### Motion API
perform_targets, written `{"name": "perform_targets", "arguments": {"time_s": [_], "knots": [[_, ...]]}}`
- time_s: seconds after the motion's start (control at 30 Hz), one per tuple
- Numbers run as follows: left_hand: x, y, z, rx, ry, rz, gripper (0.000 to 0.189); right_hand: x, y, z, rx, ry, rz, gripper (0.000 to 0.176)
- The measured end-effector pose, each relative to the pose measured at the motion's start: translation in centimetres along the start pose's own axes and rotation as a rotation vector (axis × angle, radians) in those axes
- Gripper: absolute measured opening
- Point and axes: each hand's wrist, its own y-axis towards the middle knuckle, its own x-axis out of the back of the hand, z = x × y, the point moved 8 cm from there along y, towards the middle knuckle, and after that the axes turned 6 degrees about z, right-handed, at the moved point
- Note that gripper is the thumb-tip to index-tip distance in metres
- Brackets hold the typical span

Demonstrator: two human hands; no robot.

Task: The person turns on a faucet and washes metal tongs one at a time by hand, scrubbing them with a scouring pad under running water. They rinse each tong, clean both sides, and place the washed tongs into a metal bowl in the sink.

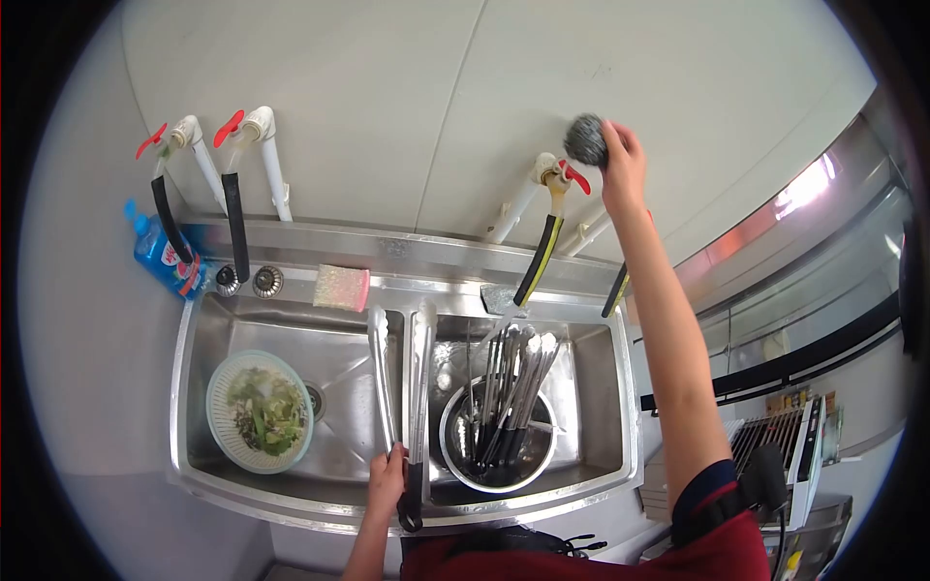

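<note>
My left hand (387, 476) is closed around the black handle of a pair of metal tongs (419, 387), whose arms spread upward over the divider between the two sink basins. My right hand (625, 167) is raised by the wall, its fingers round a grey steel wool scrubber (585, 140), just above a red tap handle (575, 178). From the yellow-and-black hose (539, 259) under that tap, water runs toward the right basin. There a metal bowl (449, 447) holds several tongs and utensils with black handles.
In the left basin a pale green colander (219, 421) holds leafy greens. A blue soap bottle (167, 257), metal strainers (267, 282) and a pink-edged sponge (341, 288) line the back ledge. Two red-handled taps (258, 124) stand behind. A dish rack (775, 441) is at right.
</note>
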Motion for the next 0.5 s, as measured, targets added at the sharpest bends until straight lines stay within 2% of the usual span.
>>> {"name": "perform_targets", "arguments": {"time_s": [0.03,0.07,0.13,0.17,0.23,0.27,0.33,0.37,0.4,0.43,0.5], "knots": [[-0.1,0.1,-0.2,0.002,-0.014,0.004,0.031,-2.1,0.9,1.4,0.084,-0.154,0.111,0.023],[-0.3,-0.1,-0.5,-0.002,-0.016,0.009,0.030,-3.4,1.5,1.8,0.082,-0.151,0.110,0.023],[-0.3,0.2,0.1,-0.005,-0.018,0.014,0.030,-6.2,1.9,3.6,0.332,-0.625,0.150,0.023],[-0.3,0.3,0.3,-0.013,-0.021,0.020,0.030,-6.0,2.3,3.3,0.329,-0.626,0.149,0.023],[-0.2,0.3,0.4,-0.003,0.004,-0.004,0.031,-3.3,3.1,2.2,0.316,-0.693,0.009,0.025],[0.0,0.3,0.4,0.005,0.023,-0.030,0.032,-1.2,3.6,1.0,0.195,-0.556,0.025,0.027],[0.5,0.2,0.5,0.019,0.005,-0.048,0.032,2.7,-0.2,2.5,0.111,-0.079,-0.164,0.030],[0.7,0.3,0.6,0.033,-0.014,-0.065,0.032,5.2,-2.4,2.9,0.073,0.065,-0.307,0.031],[1.0,0.4,0.9,0.062,-0.020,-0.079,0.033,7.0,-4.5,3.6,0.093,0.213,-0.271,0.029],[1.2,0.6,1.0,0.071,-0.020,-0.075,0.033,8.3,-6.8,3.6,0.034,0.349,-0.214,0.028],[1.6,1.0,0.4,-0.007,0.063,-0.066,0.033,8.8,-12.1,2.2,-0.135,0.558,-0.229,0.033]]}}
